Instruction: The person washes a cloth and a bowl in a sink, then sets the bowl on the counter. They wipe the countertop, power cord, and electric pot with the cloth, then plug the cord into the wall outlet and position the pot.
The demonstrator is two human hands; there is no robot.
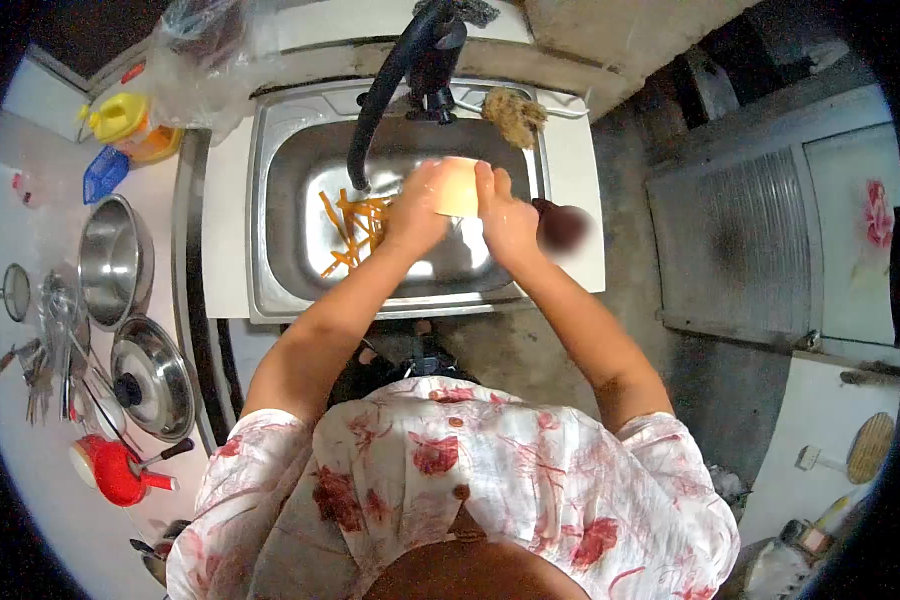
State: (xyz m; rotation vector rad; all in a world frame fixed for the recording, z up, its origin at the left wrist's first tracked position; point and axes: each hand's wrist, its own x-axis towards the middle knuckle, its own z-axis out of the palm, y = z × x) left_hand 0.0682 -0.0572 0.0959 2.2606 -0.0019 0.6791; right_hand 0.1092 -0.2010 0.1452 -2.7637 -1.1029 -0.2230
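Note:
Over the steel sink (305, 270), my left hand (418, 208) and my right hand (507, 213) hold a pale yellow piece (458, 188) between them, one at each side. The fingers of both are closed on its edges. Orange-brown peel strips (352, 228) lie in the sink basin, left of my left hand. The black faucet (375, 115) arches down just beyond that hand, its tip above the basin. A dark reddish object (560, 224), partly blurred, sits on the counter by the sink's right edge, near my right hand.
A tan scrubber (514, 117) rests at the sink's back right corner. To the left are a yellow bottle (122, 118), a blue basket (105, 175), a metal bowl (116, 262), a lid (153, 375) and a red strainer (118, 472). A ribbed panel (735, 245) stands right.

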